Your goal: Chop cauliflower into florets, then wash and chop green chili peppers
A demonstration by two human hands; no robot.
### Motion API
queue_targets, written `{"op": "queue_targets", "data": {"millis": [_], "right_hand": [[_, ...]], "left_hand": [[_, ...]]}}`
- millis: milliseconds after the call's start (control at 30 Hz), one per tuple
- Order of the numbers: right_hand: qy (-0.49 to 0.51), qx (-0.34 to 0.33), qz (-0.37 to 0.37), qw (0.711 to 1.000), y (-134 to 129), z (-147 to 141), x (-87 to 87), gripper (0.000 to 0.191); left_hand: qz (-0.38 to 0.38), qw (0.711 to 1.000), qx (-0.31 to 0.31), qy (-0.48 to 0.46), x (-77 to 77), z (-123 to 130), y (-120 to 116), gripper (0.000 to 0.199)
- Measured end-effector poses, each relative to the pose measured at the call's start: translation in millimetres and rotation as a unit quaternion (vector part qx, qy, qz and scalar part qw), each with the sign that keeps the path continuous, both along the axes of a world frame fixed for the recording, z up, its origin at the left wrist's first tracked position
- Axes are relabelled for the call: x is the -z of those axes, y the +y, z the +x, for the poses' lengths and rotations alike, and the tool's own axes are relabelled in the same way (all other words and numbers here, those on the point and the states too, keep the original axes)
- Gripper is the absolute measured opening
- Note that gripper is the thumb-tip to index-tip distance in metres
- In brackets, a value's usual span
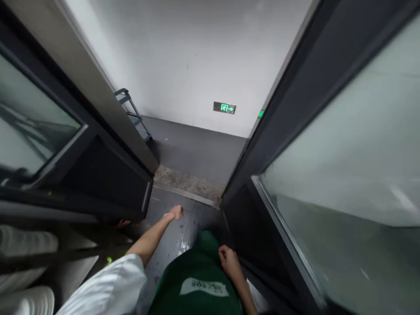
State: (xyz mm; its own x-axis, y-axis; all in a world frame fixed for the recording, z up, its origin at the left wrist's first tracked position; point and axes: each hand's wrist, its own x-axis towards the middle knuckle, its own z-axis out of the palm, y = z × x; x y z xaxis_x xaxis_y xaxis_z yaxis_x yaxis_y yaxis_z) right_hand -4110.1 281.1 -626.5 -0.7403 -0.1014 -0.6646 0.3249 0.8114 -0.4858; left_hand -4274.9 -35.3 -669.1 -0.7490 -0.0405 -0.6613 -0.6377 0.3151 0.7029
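My left hand (pixel 176 212) hangs out in front of me over the wet grey floor, its fingers curled, with no object visible in it. Close to the right side of my green apron (pixel 197 271), my right hand (pixel 227 257) is held low with its fingers bent inward; nothing shows in it. Both hands are apart from the doors. A dark-framed glass door (pixel 282 175) stands to the right, and another dark door (pixel 108 175) is swung open on the left.
Beyond a worn threshold (pixel 190 183) lies a grey corridor floor (pixel 197 146). A trolley (pixel 133 114) stands by the left door frame. A green exit sign (pixel 225 107) is low on the white wall. Stacked pale dishes (pixel 28 240) sit at the lower left.
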Motion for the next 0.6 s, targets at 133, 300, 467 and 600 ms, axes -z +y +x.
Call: {"op": "queue_targets", "data": {"millis": [133, 300, 467, 600], "right_hand": [[-0.005, -0.03, -0.021, 0.999, -41, -179, 13.7, 0.043], [0.045, -0.043, -0.155, 0.986, -70, -415, 16.8, 0.051], [0.073, 0.132, -0.193, 0.97, -45, -580, 16.3, 0.045], [0.064, 0.312, -0.109, 0.942, -1, -648, 67.2, 0.037]], "left_hand": [[0.116, 0.99, -0.07, -0.038, 48.5, -201, 50, 0.021], [0.267, 0.948, -0.164, -0.048, 89.5, -433, 135, 0.028], [0.308, 0.934, -0.143, -0.112, 115.2, -601, 131, 0.016], [0.286, 0.939, -0.103, -0.158, 156.3, -725, 120, 0.017]]}}
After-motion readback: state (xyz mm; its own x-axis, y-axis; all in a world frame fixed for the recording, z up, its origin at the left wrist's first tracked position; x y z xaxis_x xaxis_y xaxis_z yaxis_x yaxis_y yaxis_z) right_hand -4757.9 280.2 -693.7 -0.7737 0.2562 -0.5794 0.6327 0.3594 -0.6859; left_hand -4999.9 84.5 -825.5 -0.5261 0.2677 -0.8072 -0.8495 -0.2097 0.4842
